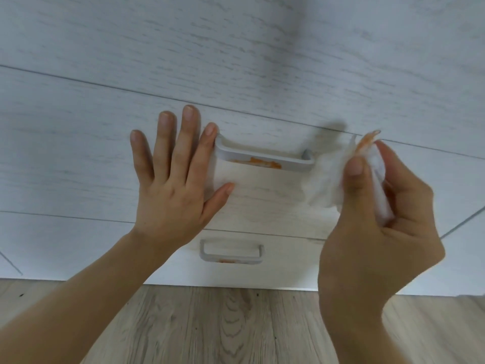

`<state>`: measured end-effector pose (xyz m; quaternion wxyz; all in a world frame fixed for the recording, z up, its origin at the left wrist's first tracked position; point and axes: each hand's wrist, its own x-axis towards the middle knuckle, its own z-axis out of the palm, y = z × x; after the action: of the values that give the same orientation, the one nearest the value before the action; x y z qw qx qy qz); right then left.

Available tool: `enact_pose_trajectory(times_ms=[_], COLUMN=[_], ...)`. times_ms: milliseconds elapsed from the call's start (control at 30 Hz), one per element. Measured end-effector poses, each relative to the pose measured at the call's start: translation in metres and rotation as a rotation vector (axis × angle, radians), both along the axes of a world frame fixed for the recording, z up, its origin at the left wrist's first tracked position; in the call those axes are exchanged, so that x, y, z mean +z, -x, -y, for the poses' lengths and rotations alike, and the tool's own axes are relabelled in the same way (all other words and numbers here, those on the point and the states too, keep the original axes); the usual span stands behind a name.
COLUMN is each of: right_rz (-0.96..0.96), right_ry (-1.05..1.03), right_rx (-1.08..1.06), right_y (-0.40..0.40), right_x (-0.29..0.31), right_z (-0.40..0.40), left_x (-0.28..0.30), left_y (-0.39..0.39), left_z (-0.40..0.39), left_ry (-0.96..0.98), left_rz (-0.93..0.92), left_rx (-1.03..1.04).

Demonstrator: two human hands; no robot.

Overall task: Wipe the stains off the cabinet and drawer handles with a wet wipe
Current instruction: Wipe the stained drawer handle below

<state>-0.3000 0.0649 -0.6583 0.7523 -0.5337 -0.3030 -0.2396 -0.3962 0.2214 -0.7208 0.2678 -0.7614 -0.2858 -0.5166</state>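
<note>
A grey drawer handle (265, 158) with orange smears along its front edge sits on a white wood-grain drawer front (78, 164). My left hand (174, 179) lies flat on that front, fingers spread, its index finger touching the handle's left end. My right hand (378, 222) holds a crumpled white wet wipe (330, 177) just right of the handle, apart from it; the wipe's top edge is stained orange. A second grey handle (232, 252) on the drawer below also carries a small orange stain.
Another white drawer front (236, 48) fills the view above. A light wooden floor (223, 329) runs along the bottom below the cabinet's base. A panel seam (462, 223) shows at the far right.
</note>
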Motion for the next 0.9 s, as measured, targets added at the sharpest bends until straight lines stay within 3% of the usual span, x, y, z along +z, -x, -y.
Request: enact_pose_trajectory(times_ms=[167,300,467,900], right_rz=[0.054,0.136,0.202,0.135], right_ry=[-0.038,0.178,0.253,0.196], right_rx=[0.002,-0.005,-0.003,0.056], right_y=[-0.003,-0.004,-0.007,-0.007], right_x=[0.013,-0.007,-0.017,-0.018], right_z=[-0.014,-0.020,-0.018,-0.016], left_x=[-0.002,-0.001,0.000,0.002], left_y=[0.000,0.000,-0.001,-0.001], left_z=[-0.001,-0.001,0.001,0.001], left_ry=[-0.012,-0.009,-0.009,-0.002], left_rz=[-0.003,0.008,0.026,0.032], left_rx=[0.005,-0.004,-0.009,0.000])
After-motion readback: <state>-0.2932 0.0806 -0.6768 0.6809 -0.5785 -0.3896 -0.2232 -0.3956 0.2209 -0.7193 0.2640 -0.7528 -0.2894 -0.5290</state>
